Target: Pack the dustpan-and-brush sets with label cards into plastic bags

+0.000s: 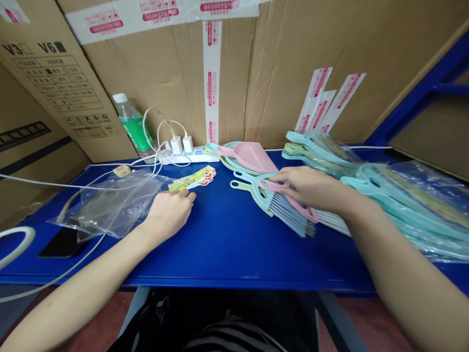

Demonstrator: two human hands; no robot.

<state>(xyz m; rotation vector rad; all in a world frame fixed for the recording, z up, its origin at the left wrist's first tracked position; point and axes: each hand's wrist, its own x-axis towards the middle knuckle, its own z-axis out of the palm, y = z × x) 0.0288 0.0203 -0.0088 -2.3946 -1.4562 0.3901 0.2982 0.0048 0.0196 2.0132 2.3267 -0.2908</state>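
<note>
Pink-handled hand broom [308, 211] lies slantwise under the right hand [311, 188], fingers [282, 175] closed on it; the empty left hand [169, 213] rests well apart.

Illumination is bright and diffuse, apparently from above, leaving only soft shadows on the blue worktop [227, 244], with small specular glare on the plastic wrap [414, 195] of the brush sets [289, 215], no visible blur, and wide-angle distortion bending the cardboard cartons [157, 63] near the frame edges.
</note>
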